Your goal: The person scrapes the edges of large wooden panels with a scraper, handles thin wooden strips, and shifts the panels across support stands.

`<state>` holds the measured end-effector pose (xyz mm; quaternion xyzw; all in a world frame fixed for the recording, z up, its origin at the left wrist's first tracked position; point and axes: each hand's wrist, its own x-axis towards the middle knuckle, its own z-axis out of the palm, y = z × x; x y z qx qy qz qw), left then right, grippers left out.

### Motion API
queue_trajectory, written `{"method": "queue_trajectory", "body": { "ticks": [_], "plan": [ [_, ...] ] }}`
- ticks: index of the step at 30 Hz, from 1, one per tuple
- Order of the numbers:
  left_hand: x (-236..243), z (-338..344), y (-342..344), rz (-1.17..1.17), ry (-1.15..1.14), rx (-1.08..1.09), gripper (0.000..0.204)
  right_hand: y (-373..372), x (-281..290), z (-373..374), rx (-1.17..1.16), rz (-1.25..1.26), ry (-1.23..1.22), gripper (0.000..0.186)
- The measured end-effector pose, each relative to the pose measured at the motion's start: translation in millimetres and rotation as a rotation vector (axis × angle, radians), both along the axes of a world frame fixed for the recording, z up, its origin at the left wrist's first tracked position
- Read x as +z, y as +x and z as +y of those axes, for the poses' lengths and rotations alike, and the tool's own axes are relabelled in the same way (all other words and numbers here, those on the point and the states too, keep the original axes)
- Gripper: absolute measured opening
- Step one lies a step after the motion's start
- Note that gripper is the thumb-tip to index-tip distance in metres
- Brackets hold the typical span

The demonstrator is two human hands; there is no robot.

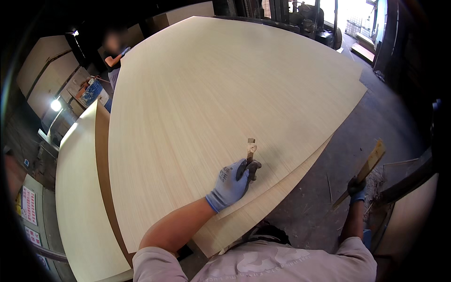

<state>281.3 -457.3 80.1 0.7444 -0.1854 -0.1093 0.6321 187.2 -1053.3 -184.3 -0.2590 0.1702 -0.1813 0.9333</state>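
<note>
A large pale wood veneer sheet lies on a stack and fills the middle of the view. My left hand, in a grey-blue glove, rests on the sheet's near right part and grips a small wooden-handled tool that points up from the fingers. My right hand, in a dark glove, is out over the floor to the right. It holds a long flat wooden strip that slants up to the right.
A second pale sheet lies lower at the left. Another person stands at the sheet's far left corner. A forklift stands at the back. Grey concrete floor with wood scraps lies at the right.
</note>
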Motion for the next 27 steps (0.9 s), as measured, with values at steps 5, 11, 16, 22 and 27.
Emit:
{"method": "queue_trajectory", "body": {
  "ticks": [5,11,16,22,27],
  "plan": [
    [-4,3,-4,-0.031,-0.04,-0.058,0.024,-77,141,51,-0.218,0.088,-0.49,0.041],
    [-12,1,0,-0.065,-0.014,-0.188,0.025,-55,265,143,-0.198,0.597,-1.089,0.031],
    [-7,5,1,-0.032,-0.171,0.033,0.029,117,354,250,0.138,0.272,-1.228,0.083],
    [15,11,6,0.126,-0.187,0.276,0.038,330,350,362,0.445,-0.042,-1.652,0.07],
    [11,13,7,0.148,-0.219,0.339,0.036,385,348,421,0.475,0.141,-1.962,0.05]
  ]
}}
